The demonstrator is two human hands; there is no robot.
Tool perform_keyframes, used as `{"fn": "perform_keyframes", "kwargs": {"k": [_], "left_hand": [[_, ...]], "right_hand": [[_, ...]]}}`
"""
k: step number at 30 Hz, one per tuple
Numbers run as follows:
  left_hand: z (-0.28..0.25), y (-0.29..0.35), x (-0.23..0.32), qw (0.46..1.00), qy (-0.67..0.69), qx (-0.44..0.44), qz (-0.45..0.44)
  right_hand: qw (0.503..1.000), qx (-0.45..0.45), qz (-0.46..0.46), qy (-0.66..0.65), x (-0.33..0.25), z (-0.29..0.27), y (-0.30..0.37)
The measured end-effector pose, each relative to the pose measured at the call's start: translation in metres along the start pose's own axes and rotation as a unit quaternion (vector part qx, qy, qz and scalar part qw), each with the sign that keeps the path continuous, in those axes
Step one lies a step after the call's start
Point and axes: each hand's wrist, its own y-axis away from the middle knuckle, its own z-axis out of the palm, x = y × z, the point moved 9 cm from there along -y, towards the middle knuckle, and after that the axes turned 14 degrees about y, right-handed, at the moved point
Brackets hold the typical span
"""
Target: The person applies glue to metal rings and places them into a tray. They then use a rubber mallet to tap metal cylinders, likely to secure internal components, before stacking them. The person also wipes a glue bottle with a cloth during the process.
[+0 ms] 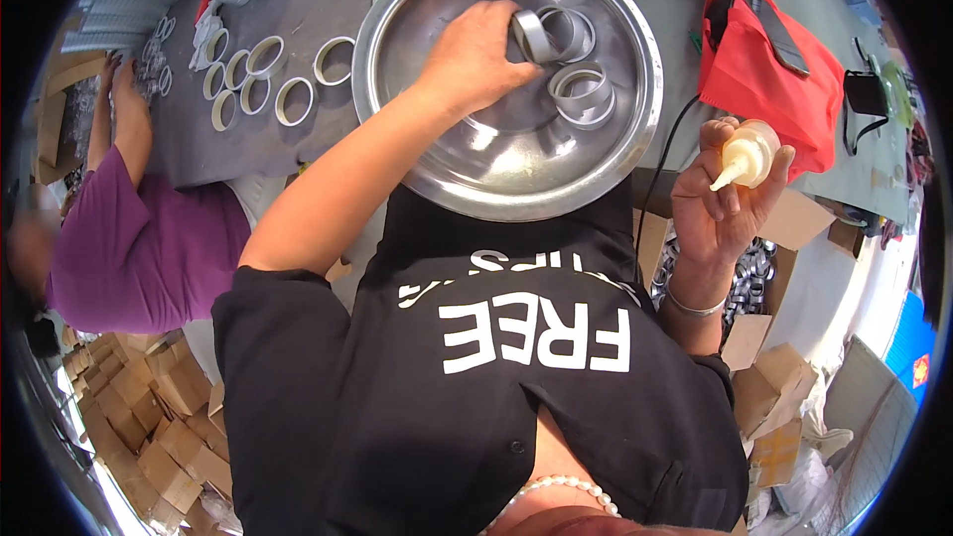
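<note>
Worktop [328, 0], grey, carrying a round steel tray [516, 164].
Left hand [476, 55] pinches a grey ring [529, 35]; right hand [730, 194] grips a small squeeze bottle [747, 154]; cardboard boxes [159, 417] below.

Red bag [769, 79] on table [328, 0]; co-worker's purple sleeve [139, 248]; cardboard boxes [164, 417] below.

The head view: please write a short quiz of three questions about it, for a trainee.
1. True or false: the right hand holds a small squeeze bottle.
2. Where does the left hand reach? A) into the round metal tray B) into a cardboard box C) onto the red bag
3. Fill in: the left fingers grip a metal ____.

Key:
1. True.
2. A.
3. Ring; more rings lie in the tray beside it.
</note>
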Motion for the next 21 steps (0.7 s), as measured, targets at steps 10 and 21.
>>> {"fn": "perform_keyframes", "kwargs": {"k": [10,21], "left_hand": [[-0.005,0.092,0.038,0.712,0.654,-0.124,-0.223],[-0.009,0.104,0.052,0.703,0.675,-0.09,-0.202]], "right_hand": [[0.883,0.047,-0.301,0.357,-0.031,0.017,0.023],[0.826,-0.062,-0.366,0.424,-0.017,0.063,0.031]]}}
